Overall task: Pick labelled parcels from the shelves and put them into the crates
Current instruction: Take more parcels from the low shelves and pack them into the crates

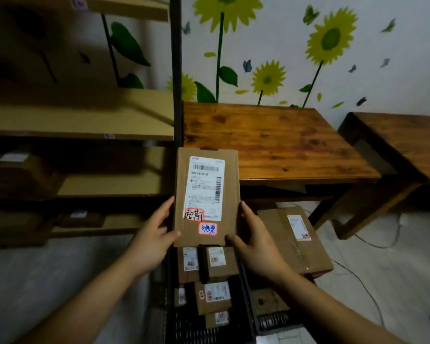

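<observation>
While the arms reach forward, left hand [151, 235] and right hand [256, 240] clasp the parcel [206, 194] between them.

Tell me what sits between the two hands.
The labelled parcel: left hand grips its left edge, right hand its right edge, seen in the head view.

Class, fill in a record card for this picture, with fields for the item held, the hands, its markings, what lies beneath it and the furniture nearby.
Item held: cardboard parcel, label side facing the camera
Hands: left hand and right hand grip its lower side edges
Markings: white shipping label, two red-edged handwritten stickers
Beneath: black crate holding several labelled parcels
Nearby: shelves to the left, wooden table behind
</observation>
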{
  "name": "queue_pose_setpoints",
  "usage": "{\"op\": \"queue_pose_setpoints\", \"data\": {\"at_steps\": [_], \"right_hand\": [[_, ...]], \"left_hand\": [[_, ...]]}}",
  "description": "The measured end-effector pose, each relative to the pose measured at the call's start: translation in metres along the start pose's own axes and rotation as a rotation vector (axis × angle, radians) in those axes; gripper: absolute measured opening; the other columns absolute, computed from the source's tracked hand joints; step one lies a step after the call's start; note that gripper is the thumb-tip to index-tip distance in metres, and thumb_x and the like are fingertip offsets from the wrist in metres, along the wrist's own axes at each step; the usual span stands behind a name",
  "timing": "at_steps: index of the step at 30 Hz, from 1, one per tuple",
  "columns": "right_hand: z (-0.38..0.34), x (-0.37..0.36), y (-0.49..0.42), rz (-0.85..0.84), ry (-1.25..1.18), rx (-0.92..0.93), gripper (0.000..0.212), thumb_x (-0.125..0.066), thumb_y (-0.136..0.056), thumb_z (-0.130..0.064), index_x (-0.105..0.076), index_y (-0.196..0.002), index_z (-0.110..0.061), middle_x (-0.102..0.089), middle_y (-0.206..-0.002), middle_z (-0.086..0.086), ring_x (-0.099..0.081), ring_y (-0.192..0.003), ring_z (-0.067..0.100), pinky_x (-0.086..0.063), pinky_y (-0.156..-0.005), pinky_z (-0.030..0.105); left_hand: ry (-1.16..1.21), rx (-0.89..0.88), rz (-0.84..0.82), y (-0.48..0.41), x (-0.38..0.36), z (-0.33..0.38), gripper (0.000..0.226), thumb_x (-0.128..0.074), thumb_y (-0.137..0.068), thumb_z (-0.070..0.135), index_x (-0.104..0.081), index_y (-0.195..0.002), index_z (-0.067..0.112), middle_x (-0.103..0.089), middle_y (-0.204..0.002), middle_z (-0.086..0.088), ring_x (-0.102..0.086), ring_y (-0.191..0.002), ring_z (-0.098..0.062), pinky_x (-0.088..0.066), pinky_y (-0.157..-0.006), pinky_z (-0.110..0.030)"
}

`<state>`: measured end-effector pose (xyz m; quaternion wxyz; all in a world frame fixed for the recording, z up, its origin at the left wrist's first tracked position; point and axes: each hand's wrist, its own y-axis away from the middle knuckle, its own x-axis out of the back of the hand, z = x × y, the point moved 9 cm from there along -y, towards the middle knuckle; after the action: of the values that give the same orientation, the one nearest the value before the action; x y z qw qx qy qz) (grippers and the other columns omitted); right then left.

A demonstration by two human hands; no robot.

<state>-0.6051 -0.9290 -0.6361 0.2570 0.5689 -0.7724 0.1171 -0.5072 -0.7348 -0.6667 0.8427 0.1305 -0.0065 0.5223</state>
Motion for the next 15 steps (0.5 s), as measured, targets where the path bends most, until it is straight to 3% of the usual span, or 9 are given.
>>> {"op": "queue_pose_setpoints", "data": {"at_steps": [4, 7, 10, 12, 15], "right_hand": [[0.040, -0.009, -0.029, -0.070, 0.039, 0.014, 0.082, -0.064, -0.092, -0.022, -0.012, -0.154, -0.031, -0.035, -0.149, -0.005, -0.044, -0.122, 0.005, -0.044, -0.103, 0.031], [0.075, -0.032, -0.043, -0.105, 0.059, 0.024, 0.081, -0.063, -0.093, -0.025, -0.010, -0.155, -0.031, -0.033, -0.149, -0.007, -0.039, -0.131, 0.010, -0.041, -0.109, 0.040], [0.119, -0.070, -0.056, -0.131, 0.067, 0.056, 0.081, -0.062, -0.094, -0.026, -0.009, -0.155, -0.030, -0.027, -0.144, -0.019, -0.030, -0.135, 0.003, -0.034, -0.113, 0.030], [0.155, -0.103, -0.066, -0.162, 0.102, 0.085, 0.085, -0.064, -0.092, -0.024, -0.008, -0.154, -0.030, -0.022, -0.149, -0.016, -0.026, -0.134, 0.000, -0.034, -0.109, 0.018], [0.222, -0.164, -0.083, -0.238, 0.169, 0.089, 0.092, -0.069, -0.088, -0.026, -0.006, -0.154, -0.032, -0.007, -0.159, -0.009, -0.023, -0.141, 0.007, -0.031, -0.109, 0.015]], "left_hand": [[0.037, 0.028, 0.049, -0.023, -0.019, -0.040, 0.076, -0.058, -0.088, -0.003, -0.025, -0.129, 0.052, -0.023, -0.155, -0.005, -0.038, -0.134, -0.023, -0.040, -0.099, -0.034], [0.039, 0.048, 0.069, -0.034, -0.027, -0.079, 0.077, -0.056, -0.089, -0.003, -0.023, -0.140, 0.044, -0.029, -0.148, 0.007, -0.039, -0.132, -0.022, -0.041, -0.096, -0.032], [0.065, 0.061, 0.070, -0.047, -0.033, -0.126, 0.072, -0.053, -0.089, -0.006, -0.027, -0.135, 0.044, -0.046, -0.121, 0.022, -0.055, -0.110, -0.013, -0.051, -0.076, -0.019], [0.062, 0.060, 0.068, -0.061, -0.035, -0.165, 0.070, -0.051, -0.089, -0.009, -0.029, -0.134, 0.041, -0.052, -0.114, 0.021, -0.057, -0.100, -0.006, -0.053, -0.066, -0.012], [0.023, 0.051, 0.072, -0.085, -0.038, -0.238, 0.071, -0.050, -0.090, -0.008, -0.026, -0.144, 0.034, -0.043, -0.135, 0.012, -0.051, -0.119, -0.016, -0.052, -0.083, -0.018]]}}
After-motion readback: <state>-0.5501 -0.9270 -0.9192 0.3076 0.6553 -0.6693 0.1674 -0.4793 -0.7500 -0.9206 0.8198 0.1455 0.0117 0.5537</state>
